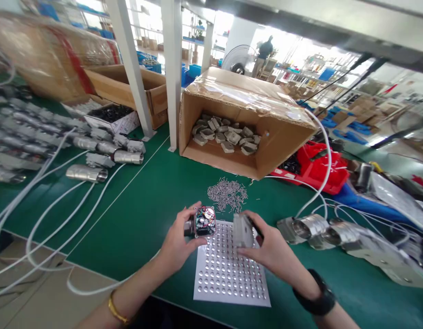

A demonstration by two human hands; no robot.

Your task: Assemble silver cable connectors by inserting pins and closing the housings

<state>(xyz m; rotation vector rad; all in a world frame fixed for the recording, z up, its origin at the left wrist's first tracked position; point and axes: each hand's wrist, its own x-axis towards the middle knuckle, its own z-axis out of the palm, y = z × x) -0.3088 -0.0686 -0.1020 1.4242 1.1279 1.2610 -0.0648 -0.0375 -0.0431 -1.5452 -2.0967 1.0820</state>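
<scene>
My left hand [179, 235] is closed around a small grey housing [205, 222], its open side facing me. Inside the housing a circuit board with coloured wires and round components shows. My right hand [266, 242] grips a grey housing cover [243, 230] a little to the right, apart from the housing. The cover looks slightly blurred. Both are held above a white sheet [232, 292] set with rows of small, shiny round domes. Just beyond the sheet lies a pile of small screws [227, 194] on the green table.
A cardboard box [214, 164] on its side holds several grey covers [227, 135]. Metal cylinder assemblies [321, 228] with white cables lie at right, and more [88, 173] at left. Red bins [321, 167] stand right of the box. A white post [172, 73] rises behind.
</scene>
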